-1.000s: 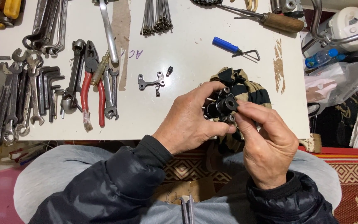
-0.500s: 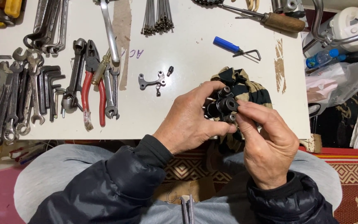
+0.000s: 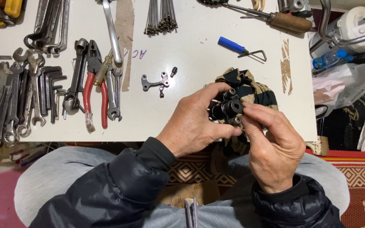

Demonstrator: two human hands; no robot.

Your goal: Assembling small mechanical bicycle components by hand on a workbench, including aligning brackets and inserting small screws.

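here, left hand [image 3: 195,122] clamped around small black metal part [image 3: 227,110], right hand [image 3: 271,145] pinching its end, just before striped rag [image 3: 254,90]; likely rigid, dense, greasy; best gripped by the barrel.

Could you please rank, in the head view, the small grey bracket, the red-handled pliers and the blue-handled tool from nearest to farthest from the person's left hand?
From the left hand:
1. Grey bracket, just up-left.
2. Blue-handled tool, above, slightly right.
3. Red-handled pliers, far left.

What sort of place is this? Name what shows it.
Likely a repair workbench, perhaps for bicycles: a white table with rows of wrenches, red-handled pliers and a spoke bundle; both hands work a small black part.
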